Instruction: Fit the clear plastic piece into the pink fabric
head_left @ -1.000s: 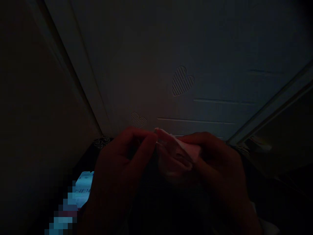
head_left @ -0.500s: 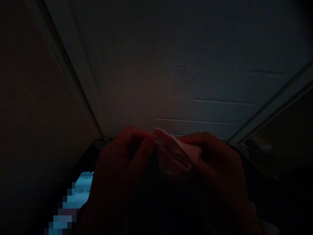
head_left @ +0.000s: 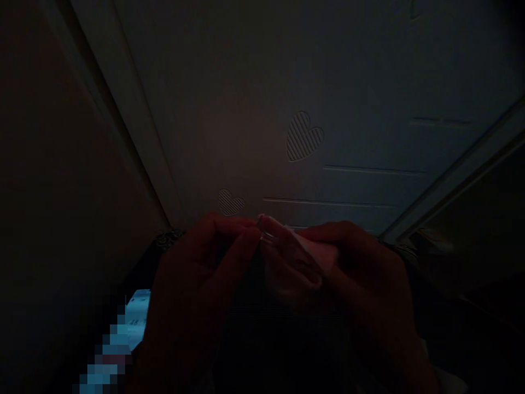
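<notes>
R hand grips the cloth (pale & pinkish, tho the light's v. dim) at its R end, betw. thumb & fingers. Rest of cloth sticks out from that grip toward the L hand, folded over on itself w/ a loose fold sagging below, approx. mid-view. L thumb & index tips come together right at the cloth's upper L corner; can't tell if they're pinching the edge or something thin beside it. A few fine shiny lines show at that corner, too small to ID.

Both hands are up in front, wrists low, fingers pointing inward, facing each other across the cloth. L index is arched over w/ thumb below, leaving a dark gap betw. them; R index lies along the cloth's top side.

Hard to see: R fingertips are behind the cloth, other L fingers lost in shadow, forearms fade to black at bottom edge. A bit of pale sleeve shows by R wrist, cut off. Lit screen at lower L is partly behind L hand & partly blocked out by pixels. Beyond the hands, a panel w/ 2 striped hearts & grooved lines.
</notes>
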Tool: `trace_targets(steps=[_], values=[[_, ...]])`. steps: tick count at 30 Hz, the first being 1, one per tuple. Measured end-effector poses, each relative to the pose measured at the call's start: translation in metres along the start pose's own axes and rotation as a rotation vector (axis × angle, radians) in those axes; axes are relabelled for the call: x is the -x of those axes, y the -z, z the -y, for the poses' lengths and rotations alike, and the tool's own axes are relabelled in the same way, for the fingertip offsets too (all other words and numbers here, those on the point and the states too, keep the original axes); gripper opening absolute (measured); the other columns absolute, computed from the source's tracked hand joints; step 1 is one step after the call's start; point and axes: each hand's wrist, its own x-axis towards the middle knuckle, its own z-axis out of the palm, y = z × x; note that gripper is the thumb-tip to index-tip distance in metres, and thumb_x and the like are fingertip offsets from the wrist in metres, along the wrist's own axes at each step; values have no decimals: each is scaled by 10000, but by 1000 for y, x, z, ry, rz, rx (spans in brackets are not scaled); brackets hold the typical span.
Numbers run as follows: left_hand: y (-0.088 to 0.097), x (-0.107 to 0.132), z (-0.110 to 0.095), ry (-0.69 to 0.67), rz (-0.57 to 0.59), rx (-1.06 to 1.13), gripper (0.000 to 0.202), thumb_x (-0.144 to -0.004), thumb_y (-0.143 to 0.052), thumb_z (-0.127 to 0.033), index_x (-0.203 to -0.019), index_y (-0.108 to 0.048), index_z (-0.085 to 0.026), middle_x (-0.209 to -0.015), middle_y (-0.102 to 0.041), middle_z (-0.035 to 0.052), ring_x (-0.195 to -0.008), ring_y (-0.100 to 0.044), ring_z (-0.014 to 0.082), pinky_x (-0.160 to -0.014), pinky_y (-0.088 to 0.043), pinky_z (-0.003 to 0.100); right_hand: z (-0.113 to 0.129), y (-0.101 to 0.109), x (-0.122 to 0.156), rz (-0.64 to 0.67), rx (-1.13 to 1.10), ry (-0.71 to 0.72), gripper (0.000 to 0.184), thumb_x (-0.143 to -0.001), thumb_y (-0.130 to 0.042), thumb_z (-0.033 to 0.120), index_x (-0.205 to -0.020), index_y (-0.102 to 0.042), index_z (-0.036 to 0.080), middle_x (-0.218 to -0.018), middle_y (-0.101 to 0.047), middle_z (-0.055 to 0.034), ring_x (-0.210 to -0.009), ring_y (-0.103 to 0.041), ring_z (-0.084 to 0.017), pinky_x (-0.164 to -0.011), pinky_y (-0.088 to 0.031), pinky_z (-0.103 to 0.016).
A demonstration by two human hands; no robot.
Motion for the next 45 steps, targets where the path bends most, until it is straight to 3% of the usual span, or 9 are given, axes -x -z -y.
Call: trace_targets(steps=[4,8,12,18,25,32,38,45], values=[[-1,0,1,-76,-69,74,135,-699,-573,-351,-644,-587,-228,-687,-659,-26,-625,-609,131,-608,-497,238,-2,1,0,22,0,-7,144,-698,-542,175,-776,-651,228,-659,-650,15,-537,-565,-120,-472,-428,-209],[-2,1,1,-54,-13,145,82,-688,-603,-313,-716,-606,-236,-705,-659,-30,-652,-616,130,-607,-495,220,-4,1,0,38,-16,17,159,-718,-520,174,-806,-644,221,-675,-648,13,-540,-566,-117,-459,-420,-204],[-2,3,1,-44,26,299,184,-660,-637,-311,-834,-624,-253,-768,-669,-22,-704,-625,143,-616,-501,213,-6,2,0,62,-55,71,157,-735,-519,172,-835,-628,224,-719,-652,10,-593,-583,-122,-498,-440,-209],[-2,5,-1,73,101,450,272,-639,-649,-331,-889,-641,-225,-805,-680,28,-721,-633,185,-602,-519,254,-6,2,-3,75,-92,119,137,-749,-517,167,-817,-613,236,-723,-653,19,-615,-590,-115,-532,-458,-207],[2,10,-5,99,108,489,260,-667,-611,-316,-899,-655,-206,-714,-682,34,-690,-636,178,-602,-523,256,-10,0,-7,86,-127,183,134,-759,-513,157,-816,-599,242,-730,-655,31,-643,-596,-103,-558,-460,-186],[4,14,-15,138,166,525,239,-597,-675,-257,-834,-656,-232,-697,-687,3,-610,-641,161,-491,-505,212,-9,0,-7,103,-132,190,133,-764,-507,162,-825,-595,240,-737,-651,30,-648,-592,-98,-565,-456,-185],[4,13,-9,138,163,451,135,-626,-653,-236,-757,-636,-206,-675,-675,-3,-567,-622,136,-466,-488,197,-13,1,-7,114,-70,180,136,-751,-513,158,-826,-598,234,-744,-647,19,-656,-587,-105,-568,-453,-198],[5,8,-6,80,58,357,143,-693,-591,-314,-800,-630,-227,-707,-671,-2,-621,-620,133,-520,-491,191,-11,-1,-6,138,-55,164,115,-760,-496,180,-819,-586,221,-737,-644,11,-649,-585,-107,-557,-451,-203]])
